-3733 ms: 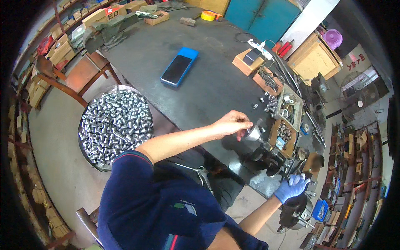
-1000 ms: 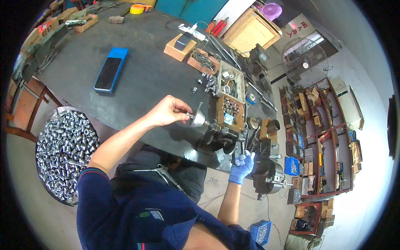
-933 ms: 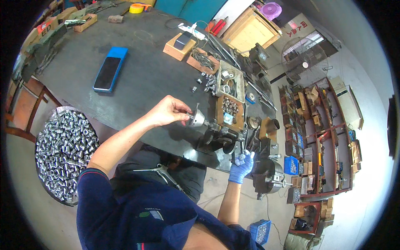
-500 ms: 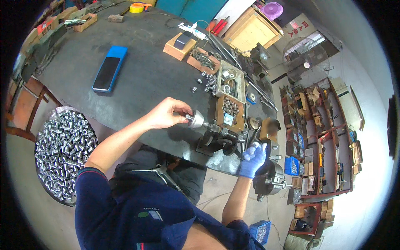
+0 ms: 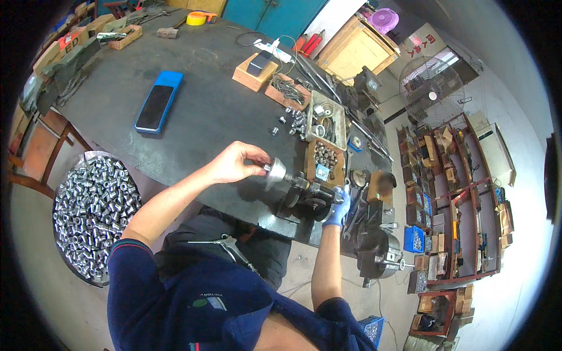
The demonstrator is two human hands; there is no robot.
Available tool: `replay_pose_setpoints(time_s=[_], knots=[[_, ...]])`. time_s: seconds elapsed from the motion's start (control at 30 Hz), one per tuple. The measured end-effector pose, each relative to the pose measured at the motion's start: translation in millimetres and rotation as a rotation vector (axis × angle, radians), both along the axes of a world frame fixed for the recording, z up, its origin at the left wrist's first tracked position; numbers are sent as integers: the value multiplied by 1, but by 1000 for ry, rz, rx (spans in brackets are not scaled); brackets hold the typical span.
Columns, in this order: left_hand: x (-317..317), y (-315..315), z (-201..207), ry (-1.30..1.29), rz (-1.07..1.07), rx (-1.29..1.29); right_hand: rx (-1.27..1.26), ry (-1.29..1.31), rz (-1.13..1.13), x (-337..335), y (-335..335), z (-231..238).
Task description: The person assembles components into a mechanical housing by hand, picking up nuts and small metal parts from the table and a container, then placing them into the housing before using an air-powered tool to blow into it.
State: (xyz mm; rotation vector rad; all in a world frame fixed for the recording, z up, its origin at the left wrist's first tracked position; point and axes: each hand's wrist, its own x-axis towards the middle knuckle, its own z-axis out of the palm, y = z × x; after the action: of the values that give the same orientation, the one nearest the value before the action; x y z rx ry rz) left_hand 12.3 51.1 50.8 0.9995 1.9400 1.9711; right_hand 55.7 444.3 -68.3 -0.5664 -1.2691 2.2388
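With its fingers and thumb, my bare left hand (image 5: 237, 164) pinches a small metal fitting (image 5: 267, 167) at the narrow end of a silver metal cone (image 5: 276, 171). The cone sits on the left end of a dark bench-mounted spindle device (image 5: 313, 196) at the table's near edge. At the device's right end is my right hand (image 5: 338, 209), in a pale blue glove, its fingers curled in. What the gloved fingers close on is mostly hidden.
A cardboard box of metal parts (image 5: 325, 161) stands behind the device, with loose fittings (image 5: 297, 121) beside a grey tray (image 5: 341, 131). A blue-cased phone-like device (image 5: 157, 105) lies on the dark table. At left is a large container of shiny fittings (image 5: 93, 216); a vise-like machine (image 5: 377, 254) is at right.
My gloved right hand has moved left onto the right end of the spindle device. My left hand stays at the cone. The whole view has shifted slightly.
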Motion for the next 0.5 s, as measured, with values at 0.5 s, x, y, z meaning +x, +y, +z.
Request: replay_pose_setpoints(time_s=[0.5], knots=[[1,2,-11,-278,-50,135,-80,1,-32,51,-42,16]])
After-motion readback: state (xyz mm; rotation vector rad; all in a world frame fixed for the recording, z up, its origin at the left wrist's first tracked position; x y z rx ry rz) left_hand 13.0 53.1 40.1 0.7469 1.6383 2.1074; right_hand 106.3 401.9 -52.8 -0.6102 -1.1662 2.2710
